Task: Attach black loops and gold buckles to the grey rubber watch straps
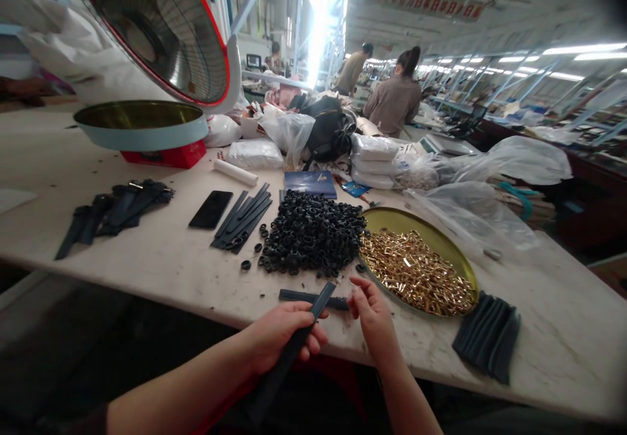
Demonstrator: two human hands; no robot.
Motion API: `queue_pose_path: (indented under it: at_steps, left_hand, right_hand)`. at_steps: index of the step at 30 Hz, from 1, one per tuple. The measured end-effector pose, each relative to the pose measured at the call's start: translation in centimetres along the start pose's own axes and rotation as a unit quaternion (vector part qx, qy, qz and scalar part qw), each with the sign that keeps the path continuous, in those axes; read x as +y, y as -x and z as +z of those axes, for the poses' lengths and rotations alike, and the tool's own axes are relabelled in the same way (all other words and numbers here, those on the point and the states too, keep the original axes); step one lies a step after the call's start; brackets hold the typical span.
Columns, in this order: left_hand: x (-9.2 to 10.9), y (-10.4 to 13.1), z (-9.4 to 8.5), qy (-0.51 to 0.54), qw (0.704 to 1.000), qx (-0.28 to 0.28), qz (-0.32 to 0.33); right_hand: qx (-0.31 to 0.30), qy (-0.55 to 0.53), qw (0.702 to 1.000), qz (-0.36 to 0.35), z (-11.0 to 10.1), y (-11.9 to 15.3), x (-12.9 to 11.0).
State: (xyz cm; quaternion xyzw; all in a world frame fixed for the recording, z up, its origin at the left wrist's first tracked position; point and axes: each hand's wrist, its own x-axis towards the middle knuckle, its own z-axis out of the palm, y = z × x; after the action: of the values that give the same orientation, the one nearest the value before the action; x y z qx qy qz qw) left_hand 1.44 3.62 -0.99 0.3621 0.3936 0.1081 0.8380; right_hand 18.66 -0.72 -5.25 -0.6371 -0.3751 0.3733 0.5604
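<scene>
My left hand (281,334) is closed around a long dark strap (322,299), thumb on top, its far end pointing up over the table's front edge. To the right, my right hand (375,314) has thumb and fingertips drawn together; whatever they hold is too small to make out. Another dark strap (292,295) lies flat on the table behind both hands. Beyond it rises a heap of small black loops (313,232). A round yellow tray (443,242) full of small gold-coloured metal pieces (416,272) stands near my right hand.
Dark straps are stacked at the right (487,337), with more bundled at the left (117,209). A phone (210,209) lies beside loose strips (245,216). Behind are a blue booklet (309,184), plastic bags, a fan (157,30) above a round tin (142,136), and people farther off.
</scene>
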Motion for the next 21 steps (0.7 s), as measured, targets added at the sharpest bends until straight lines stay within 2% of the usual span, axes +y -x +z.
queue_pose_path:
  at_steps: [3,8,13,16,18,21]
  left_hand:
    - [0.2,-0.2,-0.2,0.016,1.000,0.005,-0.006]
    - [0.3,-1.1,-0.7,0.030,0.999,0.021,-0.008]
    - [0.1,-2.2,-1.1,0.022,0.999,0.030,-0.012]
    - [-0.2,-2.5,-1.2,-0.008,1.000,0.022,0.001]
    - [-0.3,-2.4,-1.2,-0.040,0.999,0.011,0.017]
    - [-0.2,-2.2,-0.9,-0.084,0.996,0.020,0.037]
  right_hand:
    - [0.022,0.114,0.993,-0.025,-1.4,-0.8,0.5]
    - [0.063,0.268,0.958,-0.086,-3.3,-2.5,1.3]
    - [0.076,0.446,0.878,-0.155,-4.8,-5.0,1.6]
    - [0.062,0.507,0.843,-0.168,-4.8,-6.4,1.7]
    - [0.040,0.512,0.842,-0.164,-4.3,-7.0,1.7]
    - [0.024,0.488,0.858,-0.158,-3.6,-7.6,1.5]
